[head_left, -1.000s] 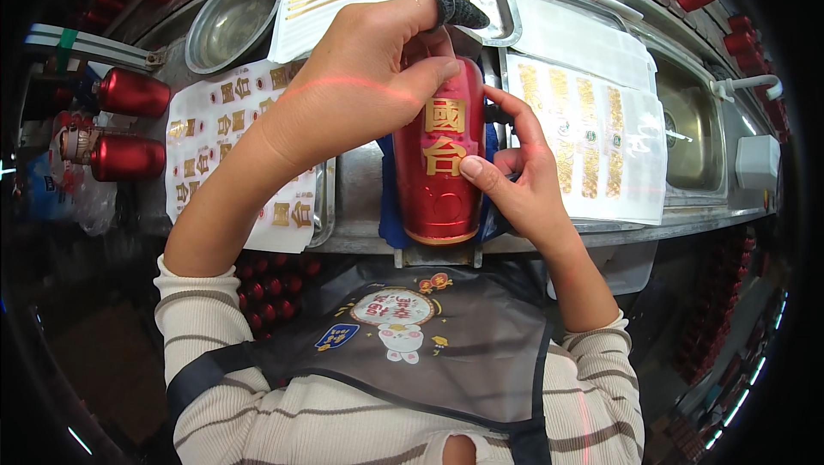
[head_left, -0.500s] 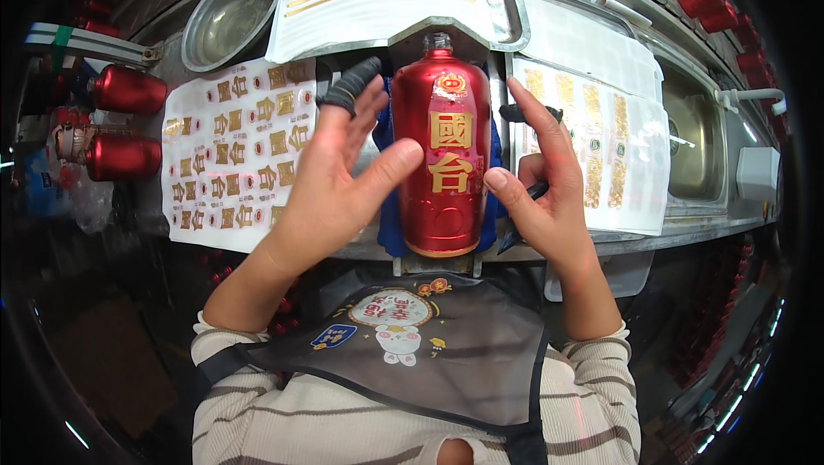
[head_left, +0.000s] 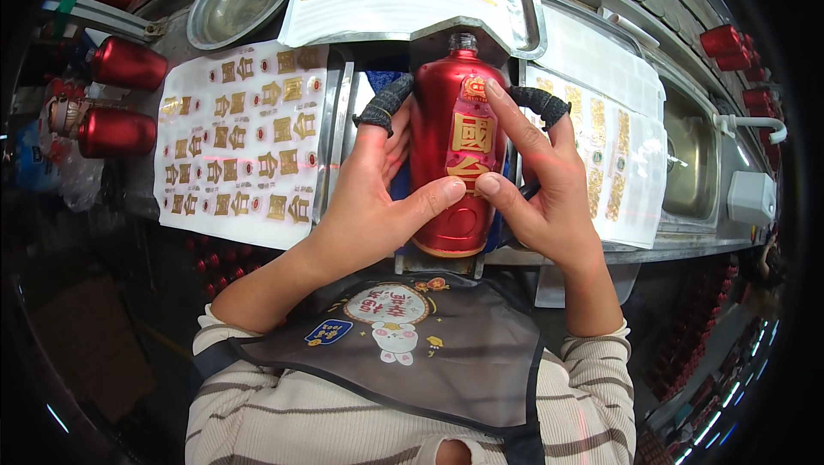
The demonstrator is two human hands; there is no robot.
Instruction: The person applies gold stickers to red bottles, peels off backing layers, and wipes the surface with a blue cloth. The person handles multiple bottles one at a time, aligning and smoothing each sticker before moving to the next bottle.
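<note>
A glossy red bottle (head_left: pixel 432 143) with a bare glass neck lies in a metal holder (head_left: pixel 487 46), its neck pointing away from me. Gold characters (head_left: pixel 471 133) and a small round gold emblem (head_left: pixel 477 89) run down its front. My left hand (head_left: pixel 365 203) closes on the left side, thumb pressed across the lower character, fingers partly hidden beside the bottle. On the right side my right hand (head_left: pixel 554 190) grips it, index fingertip by the emblem and thumb on the lower character. Dark cloth finger covers (head_left: pixel 386 107) are worn on some fingers of both hands.
A decal sheet (head_left: pixel 245 151) lies left on a tray. Gold strips fill a white sheet (head_left: pixel 390 1) at the back, beside a metal bowl (head_left: pixel 243 1). More gold decals (head_left: pixel 598 134) lie right, before a sink (head_left: pixel 691 164). Red bottles (head_left: pixel 120 132) stand far left.
Both hands have come in from beside the bottle and now hold it, thumbs and right index finger on the gold decal. The whole view has shifted slightly.
</note>
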